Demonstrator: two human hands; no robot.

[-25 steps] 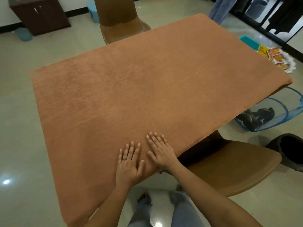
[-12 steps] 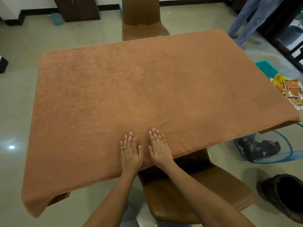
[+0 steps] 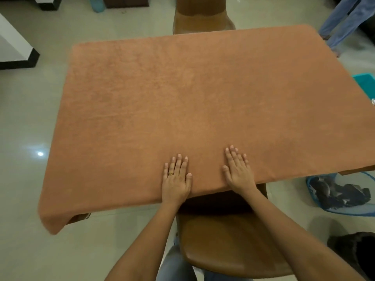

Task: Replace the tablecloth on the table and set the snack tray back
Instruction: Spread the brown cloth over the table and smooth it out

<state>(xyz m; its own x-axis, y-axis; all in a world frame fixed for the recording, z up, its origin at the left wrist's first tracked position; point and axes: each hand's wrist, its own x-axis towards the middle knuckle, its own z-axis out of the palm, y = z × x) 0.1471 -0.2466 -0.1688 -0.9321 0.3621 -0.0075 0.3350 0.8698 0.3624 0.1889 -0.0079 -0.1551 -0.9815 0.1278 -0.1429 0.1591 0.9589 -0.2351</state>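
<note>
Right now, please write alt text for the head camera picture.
Both hands, left hand and right hand, lie flat and open on an orange-brown tablecloth near the table's front edge. A brown chair stands below them.

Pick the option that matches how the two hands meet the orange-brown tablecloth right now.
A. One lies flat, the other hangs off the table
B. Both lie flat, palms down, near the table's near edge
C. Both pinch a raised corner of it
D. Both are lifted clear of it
B: the left hand and right hand lie flat, fingers spread, apart, on the orange-brown tablecloth near the near edge.
</note>
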